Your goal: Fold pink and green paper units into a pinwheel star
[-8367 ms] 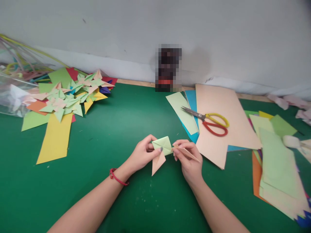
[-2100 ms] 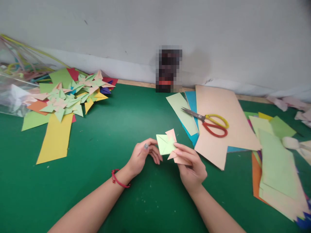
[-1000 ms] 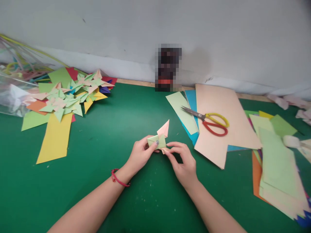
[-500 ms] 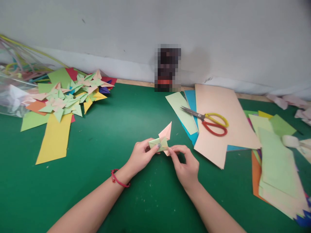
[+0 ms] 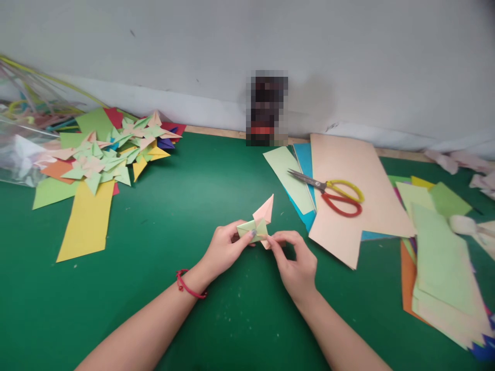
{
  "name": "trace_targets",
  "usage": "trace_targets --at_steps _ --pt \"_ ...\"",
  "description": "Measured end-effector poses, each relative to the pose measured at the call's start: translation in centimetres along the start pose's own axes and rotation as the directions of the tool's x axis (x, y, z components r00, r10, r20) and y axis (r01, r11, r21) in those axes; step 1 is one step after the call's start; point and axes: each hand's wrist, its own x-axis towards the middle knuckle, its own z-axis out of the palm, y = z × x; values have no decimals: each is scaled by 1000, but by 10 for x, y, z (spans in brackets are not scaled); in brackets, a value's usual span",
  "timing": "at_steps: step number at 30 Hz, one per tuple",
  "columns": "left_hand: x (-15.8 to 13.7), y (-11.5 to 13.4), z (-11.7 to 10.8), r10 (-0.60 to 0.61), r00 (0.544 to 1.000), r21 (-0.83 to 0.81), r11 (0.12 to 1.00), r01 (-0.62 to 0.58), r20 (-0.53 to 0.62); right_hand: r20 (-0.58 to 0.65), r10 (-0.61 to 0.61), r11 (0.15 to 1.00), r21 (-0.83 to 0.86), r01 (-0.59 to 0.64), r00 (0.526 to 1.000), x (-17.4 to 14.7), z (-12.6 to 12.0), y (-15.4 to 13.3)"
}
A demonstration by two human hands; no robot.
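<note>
Between my hands is a folded paper piece (image 5: pixel 263 212), light green in the middle with pink points sticking out up and down. My left hand (image 5: pixel 224 251) is closed on its green part, thumb on top and the other fingers mostly hidden beneath. At the lower right edge, my right hand (image 5: pixel 297 262) pinches the paper between thumb and forefinger. Scissors (image 5: pixel 324 186) with one yellow and one red handle lie on a large pale pink sheet (image 5: pixel 348 159), beyond my right hand.
Folded paper stars (image 5: pixel 91 167) are heaped at the left on coloured sheets, beside a clear plastic bag (image 5: pixel 23 154). A yellow strip (image 5: pixel 87 221) lies before them. Green paper sheets (image 5: pixel 444 263) are stacked at the right. A pixelated dark object (image 5: pixel 266 108) stands against the wall.
</note>
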Motion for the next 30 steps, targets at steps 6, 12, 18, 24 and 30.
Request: trace_targets --at_steps 6,12,18,24,30 --pt "0 1 0 -21 1000 -54 998 21 -1 5 -24 1000 -9 24 1000 0 -1 0" --pt "0 0 1 -30 1000 -93 995 30 -2 -26 -31 999 -30 30 999 1 -1 -1" --pt "0 0 1 -1 1000 -55 998 0 -6 -56 3 999 -44 -6 998 1 0 -1" --pt "0 0 1 47 999 85 995 -46 -15 -51 -9 999 -48 6 999 1 0 -1" --pt "1 -1 1 79 996 100 992 -76 -28 -22 -35 998 -50 34 999 1 0 0"
